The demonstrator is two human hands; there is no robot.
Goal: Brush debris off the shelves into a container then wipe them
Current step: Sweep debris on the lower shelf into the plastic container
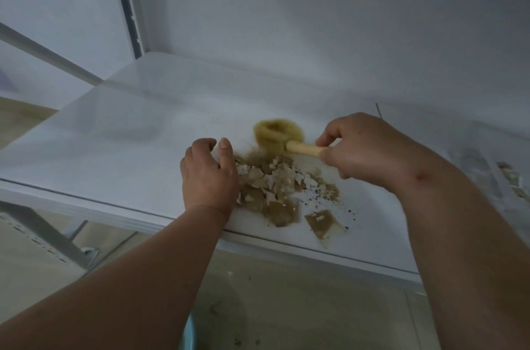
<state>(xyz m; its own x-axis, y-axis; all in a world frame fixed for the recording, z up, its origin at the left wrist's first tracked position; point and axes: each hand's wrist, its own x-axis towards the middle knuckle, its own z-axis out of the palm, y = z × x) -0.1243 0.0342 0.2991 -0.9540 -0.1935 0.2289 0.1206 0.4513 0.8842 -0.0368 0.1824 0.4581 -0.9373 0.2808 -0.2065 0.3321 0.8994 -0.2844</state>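
Observation:
A pile of debris, brown flakes, white chips and dark specks, lies near the front edge of a white shelf. My right hand grips the pale wooden handle of a round yellow-bristled brush, whose head sits at the far side of the pile. My left hand rests on the shelf with its fingers curved, cupped against the pile's left side. A clear container shows below the shelf edge, with a few crumbs in it.
More debris lies at the shelf's far right. A white wall stands behind the shelf, and a slotted metal upright rises at the back left. A grey bracket runs under the shelf on the left.

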